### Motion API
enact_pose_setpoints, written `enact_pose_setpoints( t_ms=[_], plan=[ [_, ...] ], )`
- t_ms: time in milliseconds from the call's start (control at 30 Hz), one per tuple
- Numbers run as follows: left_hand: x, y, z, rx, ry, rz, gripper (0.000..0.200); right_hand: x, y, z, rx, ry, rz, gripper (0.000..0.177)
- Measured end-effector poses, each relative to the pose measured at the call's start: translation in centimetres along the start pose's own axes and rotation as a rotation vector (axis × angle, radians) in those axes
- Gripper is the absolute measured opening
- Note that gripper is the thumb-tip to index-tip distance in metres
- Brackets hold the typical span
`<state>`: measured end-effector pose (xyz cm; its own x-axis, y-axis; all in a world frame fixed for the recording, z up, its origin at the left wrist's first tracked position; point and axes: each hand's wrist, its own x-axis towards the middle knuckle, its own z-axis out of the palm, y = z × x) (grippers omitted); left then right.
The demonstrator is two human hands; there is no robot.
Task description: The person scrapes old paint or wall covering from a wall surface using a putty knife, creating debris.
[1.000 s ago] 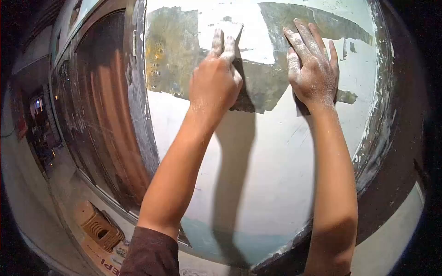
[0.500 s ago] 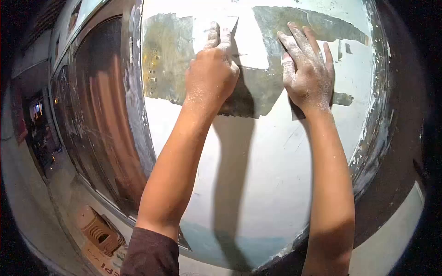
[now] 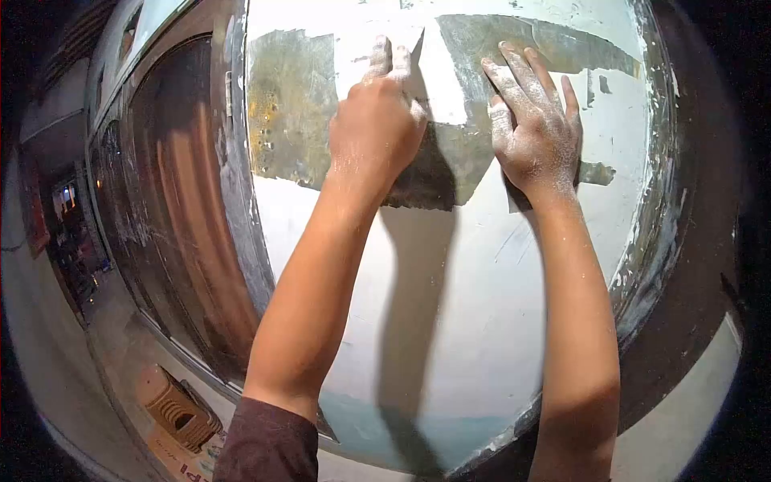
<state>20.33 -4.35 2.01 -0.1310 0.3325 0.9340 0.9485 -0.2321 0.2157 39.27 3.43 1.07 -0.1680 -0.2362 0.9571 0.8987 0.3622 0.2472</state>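
Scraper (image 3: pixel 353 58) is lying flat on the wall (image 3: pixel 450 305) near its top edge, long axis upright and blade pointing up, the left hand (image 3: pixel 376 128) gripping it with two fingers seemingly pressing the blade, the open right hand (image 3: pixel 534 132) bracing flat just beside.

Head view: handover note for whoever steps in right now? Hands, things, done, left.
Left hand: shut on a broad white-coated blade, two fingers pressing it flat to the wall panel, near the top.
Right hand: open, flat on the panel beside it, dusted white.
Done: most of the panel below is white and smooth.
Left: the grey patch across the top, either side of the blade, and a small grey spot by the right wrist look uncoated.
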Motion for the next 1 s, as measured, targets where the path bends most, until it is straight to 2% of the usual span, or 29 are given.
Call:
enact_pose_setpoints(
  t_ms=[67,100,167,233,300,333,467,500,567,600,633,700,733,833,900,933,1000],
  plan=[
    [-1.5,-0.8,1.0,-0.035,0.089,0.055,0.058,0.0,0.0,0.0,0.015,-0.004,0.011,0.044],
    [-2.8,-0.4,0.5,-0.020,0.025,0.037,0.059,0.0,0.0,0.1,0.005,-0.001,0.010,0.044],
    [-3.2,-1.8,2.2,-0.050,0.167,0.131,0.061,0.2,0.1,0.0,-0.010,-0.004,-0.005,0.044],
    [-2.0,-0.5,0.8,0.032,0.121,0.113,0.060,0.1,0.0,0.3,0.020,0.040,-0.003,0.045],
    [0.5,0.9,-0.9,0.120,-0.140,-0.048,0.057,0.1,0.0,0.2,0.033,0.040,0.001,0.046],
    [1.1,0.2,-0.2,0.027,0.020,0.027,0.053,0.2,0.1,0.2,0.013,0.041,-0.009,0.046],
    [-0.7,-0.4,0.5,0.016,0.010,0.013,0.057,0.1,0.1,0.1,0.016,0.026,-0.010,0.046],
    [-1.7,-0.6,0.8,0.013,0.098,0.074,0.059,0.1,0.1,0.2,0.018,0.026,-0.010,0.046],
    [-3.1,-0.9,0.9,-0.026,0.085,0.047,0.061,0.1,0.1,0.2,0.020,0.029,0.006,0.046],
    [-2.5,-1.7,1.9,0.001,0.166,0.076,0.054,0.2,0.0,0.2,0.020,0.033,0.009,0.046],
    [-1.8,-1.1,1.1,0.001,0.163,0.072,0.054,0.2,-0.1,0.1,0.021,0.034,0.012,0.045],
    [0.1,0.3,-0.2,0.019,-0.028,-0.036,0.043,0.1,-0.1,0.2,0.041,0.054,0.009,0.045],
    [1.3,-0.1,0.3,0.001,0.147,0.083,0.033,0.1,0.0,0.2,0.036,0.053,0.010,0.045],
    [2.5,0.2,0.6,0.022,0.155,0.063,0.027,0.0,0.1,0.1,0.003,0.005,0.008,0.044],
    [0.8,0.5,0.0,-0.009,0.037,0.023,0.029,0.0,0.0,0.0,0.032,0.016,0.008,0.043],
    [0.2,-0.1,0.9,-0.009,0.106,0.072,0.048,0.1,0.0,-0.1,0.035,0.008,0.012,0.042],
    [0.2,-0.3,1.1,0.023,0.100,0.083,0.051,0.1,0.1,0.2,0.041,0.050,-0.002,0.043]
  ],
)
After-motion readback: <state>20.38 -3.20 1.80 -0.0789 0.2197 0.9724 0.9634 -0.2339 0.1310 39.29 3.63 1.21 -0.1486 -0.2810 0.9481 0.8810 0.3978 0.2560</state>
